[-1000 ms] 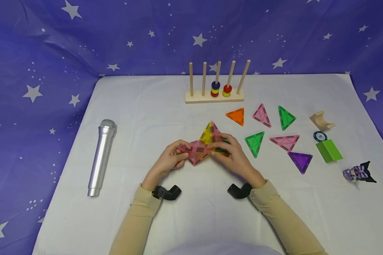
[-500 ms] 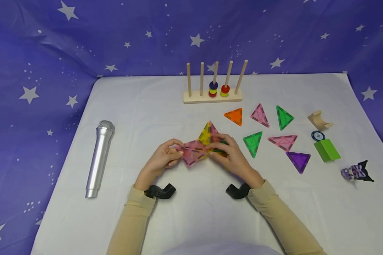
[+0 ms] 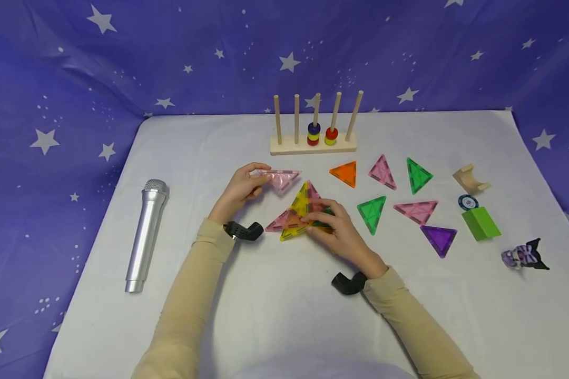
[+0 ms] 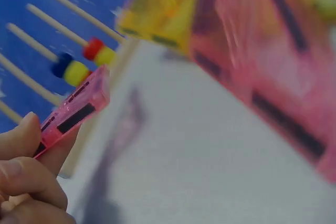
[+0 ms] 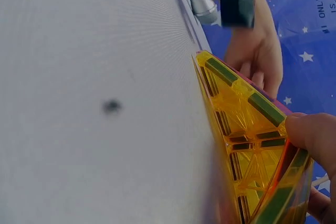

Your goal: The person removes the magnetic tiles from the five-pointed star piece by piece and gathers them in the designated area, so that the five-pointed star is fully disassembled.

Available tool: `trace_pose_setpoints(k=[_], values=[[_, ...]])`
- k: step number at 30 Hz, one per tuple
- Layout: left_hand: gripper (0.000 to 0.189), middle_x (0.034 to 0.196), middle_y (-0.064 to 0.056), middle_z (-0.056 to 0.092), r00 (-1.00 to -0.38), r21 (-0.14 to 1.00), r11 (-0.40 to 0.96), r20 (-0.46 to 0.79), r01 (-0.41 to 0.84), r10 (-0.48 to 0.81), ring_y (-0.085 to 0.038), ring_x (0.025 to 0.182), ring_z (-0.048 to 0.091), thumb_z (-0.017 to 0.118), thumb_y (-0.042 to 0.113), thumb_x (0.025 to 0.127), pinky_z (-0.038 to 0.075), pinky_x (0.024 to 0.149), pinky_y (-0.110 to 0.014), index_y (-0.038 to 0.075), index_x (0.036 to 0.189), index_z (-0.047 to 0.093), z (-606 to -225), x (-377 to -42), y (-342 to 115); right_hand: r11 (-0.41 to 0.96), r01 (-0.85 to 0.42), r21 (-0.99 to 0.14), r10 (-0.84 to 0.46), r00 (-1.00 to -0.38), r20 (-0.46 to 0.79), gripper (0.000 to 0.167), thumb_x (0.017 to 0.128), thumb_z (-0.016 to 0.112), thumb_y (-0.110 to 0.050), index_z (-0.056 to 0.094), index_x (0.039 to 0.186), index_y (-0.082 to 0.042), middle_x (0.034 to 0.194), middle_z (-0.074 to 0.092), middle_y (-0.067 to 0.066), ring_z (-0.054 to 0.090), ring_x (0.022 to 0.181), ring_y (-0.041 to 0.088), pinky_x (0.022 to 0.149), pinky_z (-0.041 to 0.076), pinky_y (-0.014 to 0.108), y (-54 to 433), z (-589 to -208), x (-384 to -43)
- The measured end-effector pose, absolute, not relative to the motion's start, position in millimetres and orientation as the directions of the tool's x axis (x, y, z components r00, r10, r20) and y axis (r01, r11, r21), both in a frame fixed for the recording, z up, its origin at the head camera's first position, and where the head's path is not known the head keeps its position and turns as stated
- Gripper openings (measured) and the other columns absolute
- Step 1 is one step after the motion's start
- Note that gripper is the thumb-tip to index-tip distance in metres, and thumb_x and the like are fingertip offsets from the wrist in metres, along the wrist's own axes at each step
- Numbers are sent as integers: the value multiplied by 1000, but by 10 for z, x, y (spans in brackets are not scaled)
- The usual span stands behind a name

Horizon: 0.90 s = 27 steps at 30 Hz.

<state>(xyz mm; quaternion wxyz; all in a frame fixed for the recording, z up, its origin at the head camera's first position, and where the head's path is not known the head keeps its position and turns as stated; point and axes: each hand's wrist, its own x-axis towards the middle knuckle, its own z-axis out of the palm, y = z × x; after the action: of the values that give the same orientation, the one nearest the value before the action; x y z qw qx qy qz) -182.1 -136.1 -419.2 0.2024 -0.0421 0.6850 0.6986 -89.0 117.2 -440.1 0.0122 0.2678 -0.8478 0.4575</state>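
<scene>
In the head view my left hand (image 3: 239,190) pinches a pink triangular magnetic tile (image 3: 283,179) between thumb and fingers. That tile is held up off the table, its shadow showing below in the left wrist view. Just to its lower right is a pointed structure of magnetic tiles (image 3: 302,202), in yellow and pink with some green and orange. My right hand (image 3: 336,231) grips this structure from the right, hiding part of it. Its yellow faces (image 5: 247,124) fill the lower right of the right wrist view, with the thumb against one edge.
Loose triangular tiles lie to the right, among them orange (image 3: 345,173), green (image 3: 372,213) and purple (image 3: 439,239). Behind stands a wooden peg rack (image 3: 313,146) with rings. A silver microphone (image 3: 146,237) lies left. Far right are a green block (image 3: 481,223) and a small figurine (image 3: 523,256).
My left hand has come away from the structure with the pink tile and moved toward the back of the table. My right hand keeps its grip on the structure.
</scene>
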Motion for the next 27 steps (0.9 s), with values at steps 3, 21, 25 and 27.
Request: trace_pose_setpoints(k=[3,21,25,27], values=[[30,48,-2,45,-915,941,67,-339,-332,218,-9,36,31,60,10,88,21,36,-22,2,115,53,-4289,-1891,-1334,443,-454,-773,-446,-860,249,17,85,65,-22,68,101,-21,131,40,8,32,121,29,94,26,51,1144,-4408,-872],[37,101,-11,61,-885,895,422,-74,144,459,-25,58,47,67,12,83,39,56,-30,5,118,58,-4230,-1479,-1513,460,-430,-777,-443,-869,219,18,84,66,-21,68,102,-21,130,39,9,31,121,30,94,26,53,1149,-4364,-860],[56,113,-8,56,-795,876,423,-82,230,601,-19,64,44,75,16,75,37,61,-29,8,125,53,-4244,-1306,-1467,457,-440,-773,-445,-865,230,18,83,67,-19,68,101,-19,128,40,10,32,120,30,94,26,52,1155,-4352,-871],[63,117,-7,52,-780,838,468,-86,280,620,-18,69,43,78,19,72,37,62,-29,10,128,50,-4248,-1249,-1426,455,-447,-770,-449,-862,235,18,83,67,-19,68,102,-19,128,40,10,32,120,30,94,26,52,1154,-4352,-884]])
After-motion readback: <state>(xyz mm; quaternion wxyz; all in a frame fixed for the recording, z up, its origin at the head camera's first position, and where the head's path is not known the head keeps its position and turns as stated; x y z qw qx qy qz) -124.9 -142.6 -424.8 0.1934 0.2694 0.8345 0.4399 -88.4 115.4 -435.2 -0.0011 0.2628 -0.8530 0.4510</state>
